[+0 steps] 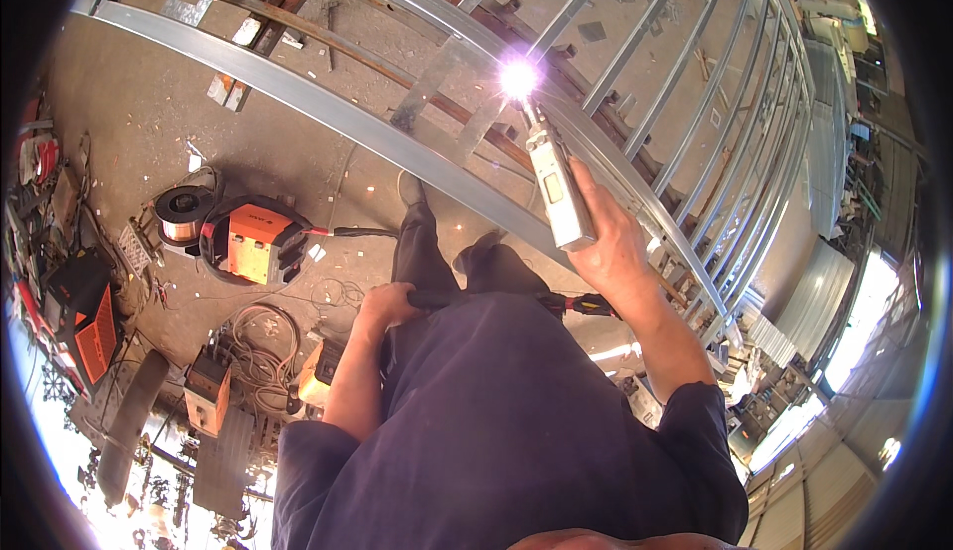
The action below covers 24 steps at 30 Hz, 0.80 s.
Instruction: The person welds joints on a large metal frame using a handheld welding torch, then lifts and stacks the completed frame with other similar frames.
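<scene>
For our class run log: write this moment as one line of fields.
right hand: grips white welding torch | arc: lit on grey steel frame | left hand: on black cable at thigh

head cam | looks straight down, fisheye | close over torso, floor below

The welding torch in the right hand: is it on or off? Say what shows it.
On. A bright white arc glares at the tip of the torch, held in the right hand, against the metal frame.

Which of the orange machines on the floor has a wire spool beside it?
The orange wire feeder left of the person's legs, touching the copper wire spool; the other orange machines lack one.
</scene>
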Each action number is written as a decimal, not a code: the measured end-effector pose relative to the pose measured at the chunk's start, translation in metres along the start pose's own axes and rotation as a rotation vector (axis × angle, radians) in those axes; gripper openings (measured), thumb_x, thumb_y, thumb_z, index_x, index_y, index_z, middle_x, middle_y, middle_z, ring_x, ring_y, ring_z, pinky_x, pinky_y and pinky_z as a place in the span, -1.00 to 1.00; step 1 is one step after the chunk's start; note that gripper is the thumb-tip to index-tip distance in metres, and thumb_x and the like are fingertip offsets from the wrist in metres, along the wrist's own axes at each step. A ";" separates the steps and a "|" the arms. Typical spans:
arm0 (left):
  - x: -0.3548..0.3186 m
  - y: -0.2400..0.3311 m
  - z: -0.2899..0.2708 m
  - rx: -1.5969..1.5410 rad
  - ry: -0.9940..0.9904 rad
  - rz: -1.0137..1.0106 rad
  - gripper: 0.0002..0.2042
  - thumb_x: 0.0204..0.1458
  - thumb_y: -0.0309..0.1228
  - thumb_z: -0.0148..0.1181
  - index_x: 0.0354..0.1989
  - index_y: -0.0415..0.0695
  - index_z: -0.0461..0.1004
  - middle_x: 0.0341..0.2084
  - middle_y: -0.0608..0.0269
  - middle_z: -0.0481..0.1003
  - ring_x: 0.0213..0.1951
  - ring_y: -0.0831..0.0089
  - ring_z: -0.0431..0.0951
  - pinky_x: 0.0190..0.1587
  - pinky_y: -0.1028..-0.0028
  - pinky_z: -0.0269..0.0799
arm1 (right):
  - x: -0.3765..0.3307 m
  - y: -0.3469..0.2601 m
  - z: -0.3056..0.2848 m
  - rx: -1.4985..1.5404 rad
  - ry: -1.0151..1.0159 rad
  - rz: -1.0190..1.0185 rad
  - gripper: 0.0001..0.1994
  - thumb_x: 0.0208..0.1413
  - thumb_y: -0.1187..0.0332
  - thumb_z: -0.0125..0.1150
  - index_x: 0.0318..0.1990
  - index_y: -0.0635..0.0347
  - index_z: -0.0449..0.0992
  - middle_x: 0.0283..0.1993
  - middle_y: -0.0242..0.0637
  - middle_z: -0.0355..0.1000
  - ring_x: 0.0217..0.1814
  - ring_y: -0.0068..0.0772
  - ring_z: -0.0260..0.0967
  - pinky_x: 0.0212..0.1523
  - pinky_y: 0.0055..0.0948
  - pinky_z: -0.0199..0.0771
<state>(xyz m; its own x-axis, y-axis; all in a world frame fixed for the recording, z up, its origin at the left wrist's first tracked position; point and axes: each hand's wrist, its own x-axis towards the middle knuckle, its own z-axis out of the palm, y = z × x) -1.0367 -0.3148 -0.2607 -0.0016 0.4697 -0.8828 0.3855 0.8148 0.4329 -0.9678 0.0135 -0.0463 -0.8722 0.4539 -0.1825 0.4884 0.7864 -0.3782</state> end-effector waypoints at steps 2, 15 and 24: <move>0.003 -0.004 0.004 0.003 0.033 0.017 -0.38 -0.18 0.11 0.38 0.04 0.02 0.57 -0.10 0.05 0.62 0.01 0.10 0.59 0.09 0.18 0.47 | -0.002 0.002 -0.002 0.022 -0.039 0.031 -0.15 -0.06 0.39 0.39 0.45 -0.12 0.14 -0.04 -0.08 0.51 -0.11 0.08 0.55 -0.13 -0.10 0.60; 0.000 -0.009 0.032 -0.068 0.232 0.032 -0.52 -0.15 -0.09 0.36 -0.03 -0.01 0.57 -0.13 0.07 0.61 0.00 0.09 0.58 0.07 0.18 0.48 | 0.064 0.029 -0.038 0.902 -0.576 0.038 -0.53 0.26 0.08 0.27 0.19 0.18 0.44 -0.21 -0.31 0.55 -0.39 -0.53 0.46 -0.36 -0.48 0.51; -0.006 -0.005 0.052 -0.094 0.179 -0.133 -0.52 -0.13 -0.18 0.29 0.03 -0.02 0.55 -0.04 0.07 0.58 0.04 0.10 0.56 0.13 0.19 0.46 | 0.123 0.043 0.002 1.238 -0.676 0.077 -0.46 0.30 0.04 0.19 0.23 0.28 0.39 -0.36 -0.28 0.47 -0.50 -0.53 0.42 -0.48 -0.54 0.46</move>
<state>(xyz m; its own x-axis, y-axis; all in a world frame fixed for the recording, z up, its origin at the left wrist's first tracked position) -0.9909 -0.3391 -0.2666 -0.2131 0.4020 -0.8905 0.2834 0.8977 0.3374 -1.0546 0.1023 -0.0870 -0.8623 -0.0855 -0.4992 0.5028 -0.2629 -0.8235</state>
